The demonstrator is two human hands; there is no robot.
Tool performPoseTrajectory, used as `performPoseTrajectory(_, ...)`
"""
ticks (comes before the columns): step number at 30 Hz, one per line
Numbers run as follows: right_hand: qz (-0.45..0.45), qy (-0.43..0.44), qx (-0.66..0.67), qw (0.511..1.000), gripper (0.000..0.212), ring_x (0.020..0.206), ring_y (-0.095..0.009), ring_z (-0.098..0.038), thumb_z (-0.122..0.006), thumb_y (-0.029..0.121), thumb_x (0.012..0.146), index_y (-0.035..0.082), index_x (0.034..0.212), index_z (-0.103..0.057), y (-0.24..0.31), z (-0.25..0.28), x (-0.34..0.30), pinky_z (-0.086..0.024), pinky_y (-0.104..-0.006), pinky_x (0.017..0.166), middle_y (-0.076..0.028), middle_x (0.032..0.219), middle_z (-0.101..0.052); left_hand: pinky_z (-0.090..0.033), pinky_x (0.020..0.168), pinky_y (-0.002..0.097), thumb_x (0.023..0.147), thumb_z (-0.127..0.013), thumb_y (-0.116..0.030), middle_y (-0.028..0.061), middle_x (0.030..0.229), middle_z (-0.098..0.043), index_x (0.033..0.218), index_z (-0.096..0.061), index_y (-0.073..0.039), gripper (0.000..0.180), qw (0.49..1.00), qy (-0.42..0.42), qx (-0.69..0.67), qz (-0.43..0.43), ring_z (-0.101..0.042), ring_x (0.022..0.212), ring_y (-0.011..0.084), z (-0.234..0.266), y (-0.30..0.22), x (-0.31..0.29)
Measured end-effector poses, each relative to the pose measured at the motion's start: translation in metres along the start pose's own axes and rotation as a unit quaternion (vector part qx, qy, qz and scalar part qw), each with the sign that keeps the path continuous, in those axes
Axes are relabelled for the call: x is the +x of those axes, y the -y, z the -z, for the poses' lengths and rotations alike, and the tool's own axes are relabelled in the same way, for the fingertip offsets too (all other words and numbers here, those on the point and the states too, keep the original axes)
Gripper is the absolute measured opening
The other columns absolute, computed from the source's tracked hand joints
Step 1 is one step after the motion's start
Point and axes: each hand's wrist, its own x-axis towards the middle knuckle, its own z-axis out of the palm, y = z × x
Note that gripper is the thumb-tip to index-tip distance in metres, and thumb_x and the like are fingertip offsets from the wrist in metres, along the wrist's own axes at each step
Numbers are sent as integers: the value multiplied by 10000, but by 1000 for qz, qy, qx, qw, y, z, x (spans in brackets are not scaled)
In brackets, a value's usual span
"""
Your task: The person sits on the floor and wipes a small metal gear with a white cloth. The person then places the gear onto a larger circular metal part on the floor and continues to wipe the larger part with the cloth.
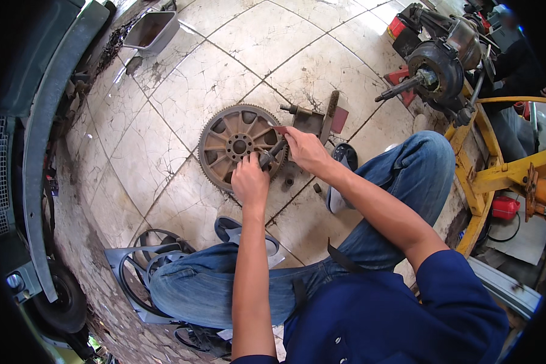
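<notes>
A rusty flywheel [215, 144] with a toothed rim lies flat on the tiled floor in front of me. Over its right side, my left hand [250, 180] is closed around a dark metal shaft-like part [265, 160]. My right hand [308, 150] pinches a small reddish-brown sheet [278, 128], which looks like sandpaper, at the part's upper end. Whether the sheet touches the part is hidden by the fingers. Just beyond my right hand lie a metal piece with a threaded end [306, 119], a flat bar [329, 115] and another reddish-brown sheet [340, 120].
Small round parts [289, 181] sit near my right foot. A grey tray [153, 31] stands far left, beside a vehicle's bumper [36, 151]. At right are a hub assembly [434, 70] and a yellow frame [485, 173]. A fan shroud [124, 267] is by my left knee.
</notes>
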Motion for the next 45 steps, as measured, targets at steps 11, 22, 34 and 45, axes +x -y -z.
performPoseTrajectory(11, -24, -1, -34, 999, 279, 826, -456, -640, -478, 145, 994, 32, 1210, -615, -13, -6, 2, -500, -524, 718, -273, 866, -662, -524, 808, 400, 684, -754, -102, 99, 984, -684, 1063, -645, -72, 396, 1000, -25, -5, -9, -661, 930, 286, -3, 2, 0)
performPoseTrajectory(22, -8, 12, -46, 999, 298, 803, -490, -635, -469, 179, 1001, 47, 1221, -621, 5, 7, 5, -502, -540, 714, -293, 842, -661, -534, 821, 405, 703, -720, -82, 95, 1032, -696, 1089, -666, -66, 390, 1000, -5, -18, 2, -664, 965, 290, 3, 0, 3)
performPoseTrajectory(34, -34, 29, -89, 995, 226, 791, -487, -613, -500, 147, 992, 27, 1147, -611, -11, -3, 2, -472, -540, 665, -289, 825, -635, -522, 801, 396, 679, -752, -83, 100, 949, -683, 1046, -652, -72, 380, 999, -35, -16, -14, -663, 913, 283, -1, 0, -1)
performPoseTrajectory(45, 12, 28, -93, 995, 273, 815, -473, -634, -473, 145, 989, 58, 1220, -590, 10, 9, 6, -475, -554, 702, -256, 892, -670, -525, 809, 392, 670, -761, -91, 108, 985, -682, 1080, -660, -66, 423, 1000, -1, -17, 9, -662, 936, 290, -3, 3, -1)
